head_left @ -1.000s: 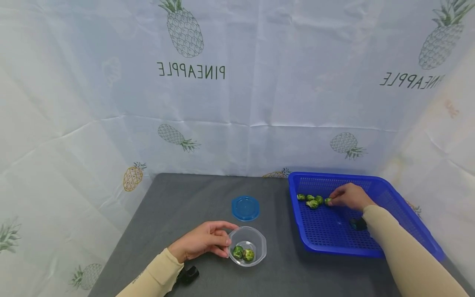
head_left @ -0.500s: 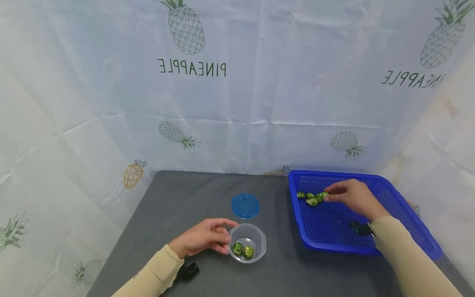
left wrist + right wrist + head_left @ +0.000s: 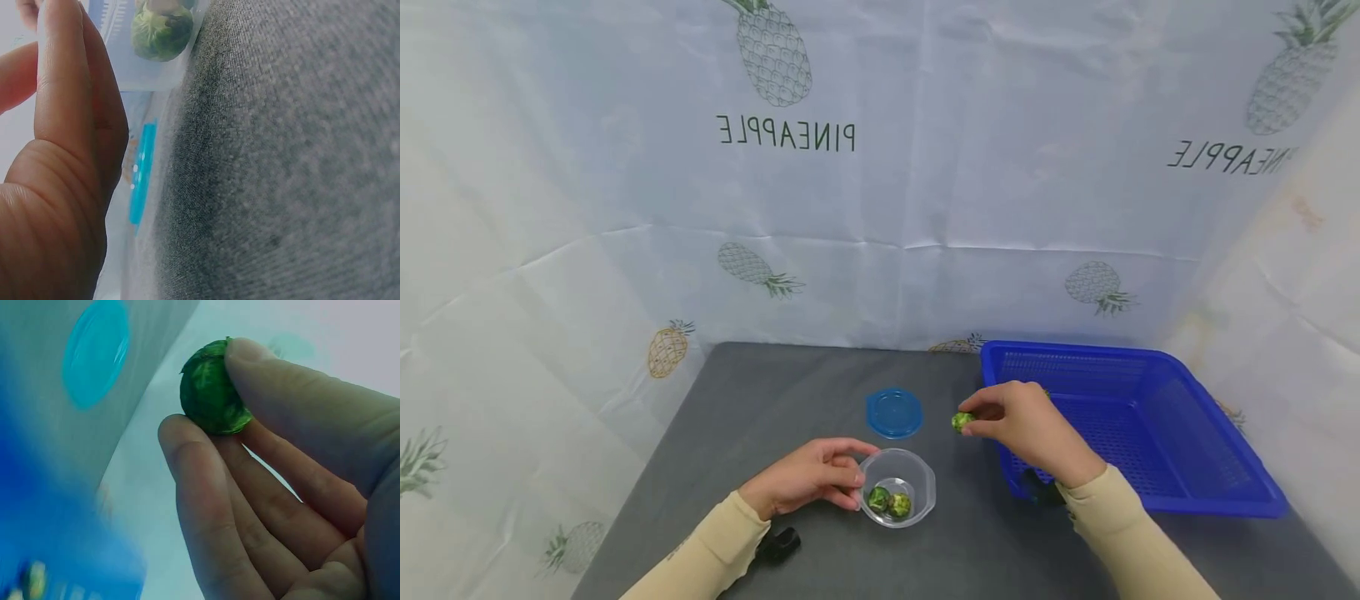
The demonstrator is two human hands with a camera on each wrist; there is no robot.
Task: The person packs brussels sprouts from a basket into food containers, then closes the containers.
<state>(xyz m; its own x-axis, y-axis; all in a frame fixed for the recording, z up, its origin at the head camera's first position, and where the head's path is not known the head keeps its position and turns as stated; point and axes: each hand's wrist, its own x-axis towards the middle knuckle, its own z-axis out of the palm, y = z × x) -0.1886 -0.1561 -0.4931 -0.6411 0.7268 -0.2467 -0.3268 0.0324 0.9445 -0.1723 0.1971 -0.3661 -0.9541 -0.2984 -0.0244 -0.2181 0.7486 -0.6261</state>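
Between its thumb and fingertips my right hand (image 3: pixel 1026 425) pinches a Brussels sprout (image 3: pixel 212 387), held in the air just left of the blue basket. A clear plastic container (image 3: pixel 920 477) stands on the table with two Brussels sprouts (image 3: pixel 889 501) at its bottom. My left hand (image 3: pixel 811 479) holds this container by its left side, thumb near the rim and index finger along the far edge. In the left wrist view, one sprout (image 3: pixel 161 31) shows through the container wall. Behind the container lies a round blue lid (image 3: pixel 895 413), flat on the table.
The blue plastic basket (image 3: pixel 1150 500) stands at the right of the grey table (image 3: pixel 760 408). Some sprouts (image 3: pixel 34 581) lie inside, mostly hidden behind my right hand in the head view. A pineapple-print sheet (image 3: pixel 880 183) hangs behind and beside the table.
My right hand has lifted a Brussels sprout from the basket and carried it left, past the basket's edge. The left hand and container have stayed put.
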